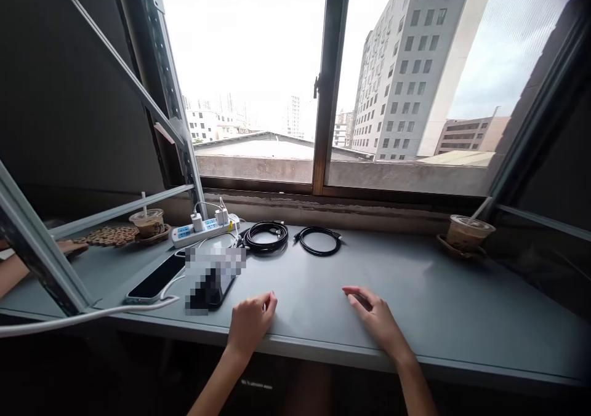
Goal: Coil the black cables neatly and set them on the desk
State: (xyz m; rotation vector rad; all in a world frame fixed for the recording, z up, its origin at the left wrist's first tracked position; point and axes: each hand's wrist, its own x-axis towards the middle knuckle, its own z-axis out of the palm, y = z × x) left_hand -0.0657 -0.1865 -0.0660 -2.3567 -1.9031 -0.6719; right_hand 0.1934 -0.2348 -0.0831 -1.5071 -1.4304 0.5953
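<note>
My left hand [252, 319] rests near the front edge of the grey table, its fingers curled into a loose fist with nothing seen in them. To the right, my right hand [373, 317] lies on the tabletop, fingers stretched forward and a gap between thumb and forefinger; it holds nothing. Beyond the hands are a thick coil of black cable [264, 249] and a thinner black cable coil [319, 253], side by side and untouched. A dark phone [225, 293], partly hidden by blurred blocks, lies just left of my left hand.
Another phone [157, 279], a white power strip [205, 229] with plugged chargers and a white cable [115, 311] are on the left. A drink cup [468, 234] stands far right, a second cup [150, 225] far left. A metal shelf post [41, 244] rises beside another person's arm [16, 273].
</note>
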